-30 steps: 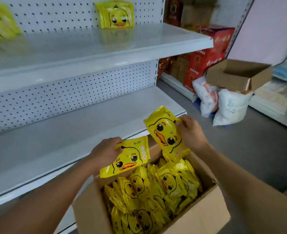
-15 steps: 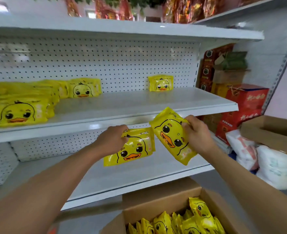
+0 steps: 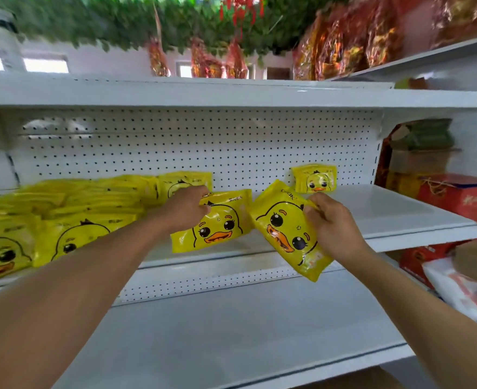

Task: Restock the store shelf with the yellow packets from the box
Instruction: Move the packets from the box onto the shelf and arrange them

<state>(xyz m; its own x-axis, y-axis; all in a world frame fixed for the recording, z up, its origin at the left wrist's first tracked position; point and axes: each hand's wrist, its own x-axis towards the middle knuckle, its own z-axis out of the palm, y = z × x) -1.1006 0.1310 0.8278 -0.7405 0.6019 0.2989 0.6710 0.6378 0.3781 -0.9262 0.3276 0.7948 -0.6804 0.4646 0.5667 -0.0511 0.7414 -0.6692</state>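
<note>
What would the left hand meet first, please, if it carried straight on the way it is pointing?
Probably the upright yellow packet leaning at the pegboard, just beyond the left hand and the packet it holds; depth is unclear, so they may already touch.

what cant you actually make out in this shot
- The box of packets: out of the head view, below the bottom edge.
- Stacked packets on the shelf: motion-blurred, cannot be counted.
- Left hand fingers: hidden behind the packet it holds.
- Small print on the right hand's packet: too small to read.
- Red foil bags on top: blurred.
</note>
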